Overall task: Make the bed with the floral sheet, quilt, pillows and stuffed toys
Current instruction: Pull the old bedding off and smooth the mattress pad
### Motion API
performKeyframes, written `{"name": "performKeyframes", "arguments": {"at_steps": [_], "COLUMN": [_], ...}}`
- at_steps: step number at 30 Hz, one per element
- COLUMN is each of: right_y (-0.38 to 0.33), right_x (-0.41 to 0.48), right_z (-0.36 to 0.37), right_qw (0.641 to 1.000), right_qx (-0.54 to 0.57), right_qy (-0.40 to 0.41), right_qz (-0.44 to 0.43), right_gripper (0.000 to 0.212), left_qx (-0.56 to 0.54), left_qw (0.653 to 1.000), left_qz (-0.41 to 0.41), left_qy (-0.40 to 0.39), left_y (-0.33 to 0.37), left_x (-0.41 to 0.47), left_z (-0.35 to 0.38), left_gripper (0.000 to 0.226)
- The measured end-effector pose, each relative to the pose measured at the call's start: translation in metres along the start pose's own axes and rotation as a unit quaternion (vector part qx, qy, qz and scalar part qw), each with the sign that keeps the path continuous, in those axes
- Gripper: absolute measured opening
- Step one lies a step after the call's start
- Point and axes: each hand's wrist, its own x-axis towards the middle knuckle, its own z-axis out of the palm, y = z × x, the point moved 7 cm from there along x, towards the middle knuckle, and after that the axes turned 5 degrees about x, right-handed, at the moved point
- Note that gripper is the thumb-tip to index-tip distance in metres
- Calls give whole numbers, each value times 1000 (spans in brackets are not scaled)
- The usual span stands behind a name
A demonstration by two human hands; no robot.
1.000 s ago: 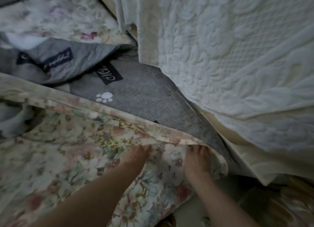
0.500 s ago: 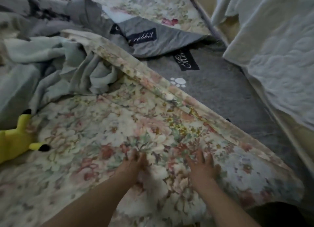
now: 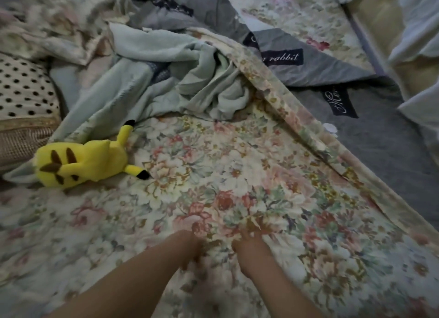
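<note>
Floral sheet (image 3: 237, 175), where is it?
Spread out wide, with the yellow stuffed toy (image 3: 80, 162) lying on its left part.
And the hands?
Both on its near part, left hand (image 3: 190, 246) beside right hand (image 3: 253, 250). They're too blurred to tell gripping from pressing.

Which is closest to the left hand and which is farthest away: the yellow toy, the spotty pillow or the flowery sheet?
1. Floral sheet: right under the left hand, which rests on it.
2. Yellow stuffed toy: off to the left, lying on the sheet.
3. Polka-dot pillow: far left, beyond the toy.
</note>
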Motion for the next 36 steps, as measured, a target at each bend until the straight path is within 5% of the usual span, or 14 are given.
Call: {"name": "performKeyframes", "arguments": {"at_steps": [3,5,8,11,15,18,22,25,28,31,33,36], "right_y": [-26,-50,-89,-109,-114,-126,-167,-210,-254,-308,-346,-416], "right_x": [15,25,32,22,19,18,21,28,35,48,52,51], "right_z": [-30,-41,-4,51,40,9,12,17,-6,-20,-22,-11], "right_qw": [999,997,992,977,996,989,996,997,991,984,980,970], "right_qx": [-13,-15,-73,-104,-17,45,39,1,-45,-23,-13,-38], "right_qy": [49,57,-71,-175,-63,106,12,-28,62,102,108,102], "right_qz": [-14,-50,-79,-65,-54,-88,-73,-75,-109,-146,-168,-217], "right_gripper": [30,35,45,50,22,40,84,67,41,46,44,23], "left_qx": [-22,-55,-43,38,-7,-60,-50,-45,-58,-81,-109,-128], "left_qw": [995,996,998,993,1000,992,987,989,993,989,980,980], "left_qz": [-25,-10,49,62,14,-63,-150,-137,-108,-101,-114,-112], "left_qy": [89,74,-22,-95,-26,94,28,-12,1,69,122,100], "left_y": [-24,-35,-26,-14,-27,-69,-131,-166,-189,-211,-226,-259], "left_x": [-19,-25,-33,-44,-58,-71,-100,-120,-130,-147,-160,-186], "left_z": [-12,-4,33,68,73,67,81,112,133,148,161,207], "left_gripper": [50,55,42,52,27,39,72,72,62,54,64,85]}}
